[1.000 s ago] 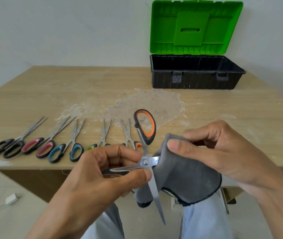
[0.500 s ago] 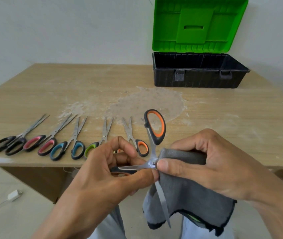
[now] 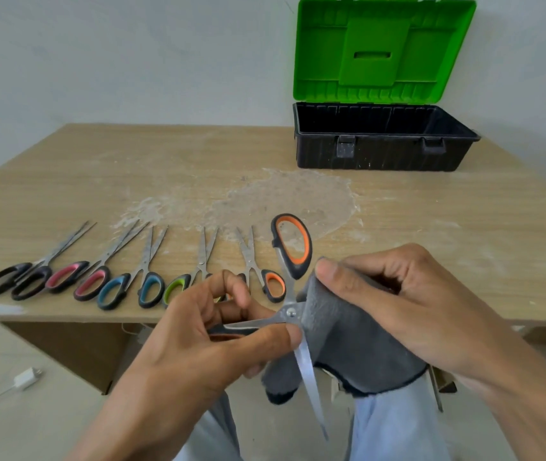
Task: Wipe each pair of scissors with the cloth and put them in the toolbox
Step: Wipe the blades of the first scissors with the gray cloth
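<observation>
Left hand [image 3: 198,341] grip: open scissors [image 3: 293,304]; right hand [image 3: 408,307] pinches cloth [image 3: 348,344].

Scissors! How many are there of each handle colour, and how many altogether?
Black scissors: 1
Pink scissors: 1
Blue scissors: 1
Green scissors: 1, partly behind the left hand
Orange scissors: 2, one lying on the table, one held in the left hand
Total: 6

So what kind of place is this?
Probably a simple home workroom, though that's a guess: a worn wooden table, an open green-lidded toolbox against a bare wall, and a row of scissors laid out.
</observation>
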Demonstrator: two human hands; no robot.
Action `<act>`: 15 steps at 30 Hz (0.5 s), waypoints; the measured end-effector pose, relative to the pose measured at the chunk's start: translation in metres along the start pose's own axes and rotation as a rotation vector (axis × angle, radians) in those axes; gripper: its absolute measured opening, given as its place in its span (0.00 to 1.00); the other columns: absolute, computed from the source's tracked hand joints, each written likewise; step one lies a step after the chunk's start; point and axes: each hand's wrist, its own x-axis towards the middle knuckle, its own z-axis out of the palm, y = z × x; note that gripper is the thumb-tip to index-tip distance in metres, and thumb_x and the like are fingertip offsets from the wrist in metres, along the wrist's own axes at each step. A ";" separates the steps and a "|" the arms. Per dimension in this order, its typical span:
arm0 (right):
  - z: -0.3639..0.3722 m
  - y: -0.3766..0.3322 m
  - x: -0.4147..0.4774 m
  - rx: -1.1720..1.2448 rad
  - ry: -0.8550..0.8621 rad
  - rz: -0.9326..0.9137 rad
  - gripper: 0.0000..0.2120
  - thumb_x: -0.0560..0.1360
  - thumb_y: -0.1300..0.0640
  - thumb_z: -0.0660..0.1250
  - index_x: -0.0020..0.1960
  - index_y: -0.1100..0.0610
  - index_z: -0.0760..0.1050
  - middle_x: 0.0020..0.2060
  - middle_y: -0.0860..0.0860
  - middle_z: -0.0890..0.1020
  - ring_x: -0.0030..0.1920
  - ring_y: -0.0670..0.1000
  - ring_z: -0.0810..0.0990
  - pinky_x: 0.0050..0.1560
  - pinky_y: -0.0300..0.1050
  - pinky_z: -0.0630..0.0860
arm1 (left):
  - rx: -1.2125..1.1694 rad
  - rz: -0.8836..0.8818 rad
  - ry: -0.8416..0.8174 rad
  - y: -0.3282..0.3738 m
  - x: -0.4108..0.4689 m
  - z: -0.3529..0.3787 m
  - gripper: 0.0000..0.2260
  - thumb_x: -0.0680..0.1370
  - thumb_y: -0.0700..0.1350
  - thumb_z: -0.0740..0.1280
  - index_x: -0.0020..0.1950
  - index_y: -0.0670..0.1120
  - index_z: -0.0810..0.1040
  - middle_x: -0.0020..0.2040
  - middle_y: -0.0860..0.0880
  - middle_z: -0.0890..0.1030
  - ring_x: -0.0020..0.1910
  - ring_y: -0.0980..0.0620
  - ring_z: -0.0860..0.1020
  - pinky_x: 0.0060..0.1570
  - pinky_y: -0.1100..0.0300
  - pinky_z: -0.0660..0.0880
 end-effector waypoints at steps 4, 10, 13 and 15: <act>-0.011 0.001 -0.005 0.069 -0.190 0.065 0.28 0.75 0.34 0.69 0.53 0.59 0.86 0.49 0.74 0.81 0.49 0.77 0.80 0.52 0.75 0.76 | -0.049 -0.028 -0.004 0.001 -0.001 -0.002 0.21 0.60 0.35 0.80 0.40 0.43 0.68 0.31 0.43 0.78 0.25 0.50 0.69 0.26 0.64 0.69; -0.013 0.004 -0.002 -0.012 -0.149 0.059 0.17 0.70 0.38 0.79 0.40 0.52 0.88 0.29 0.55 0.80 0.30 0.49 0.75 0.32 0.41 0.70 | 0.035 0.016 -0.009 0.003 -0.002 0.004 0.20 0.62 0.38 0.79 0.40 0.43 0.68 0.32 0.46 0.77 0.25 0.51 0.70 0.28 0.65 0.71; -0.008 0.000 -0.001 0.098 -0.157 0.068 0.08 0.70 0.46 0.79 0.33 0.46 0.87 0.27 0.43 0.82 0.29 0.41 0.78 0.32 0.33 0.71 | 0.125 0.058 0.001 0.005 -0.004 0.004 0.17 0.62 0.41 0.79 0.36 0.48 0.70 0.33 0.45 0.79 0.26 0.51 0.72 0.28 0.65 0.71; -0.006 -0.003 -0.002 0.151 -0.154 0.093 0.07 0.70 0.48 0.81 0.36 0.49 0.88 0.31 0.47 0.86 0.33 0.43 0.83 0.36 0.35 0.75 | 0.176 0.077 0.012 0.007 -0.005 0.005 0.17 0.62 0.42 0.79 0.33 0.52 0.70 0.33 0.46 0.81 0.26 0.52 0.74 0.29 0.64 0.72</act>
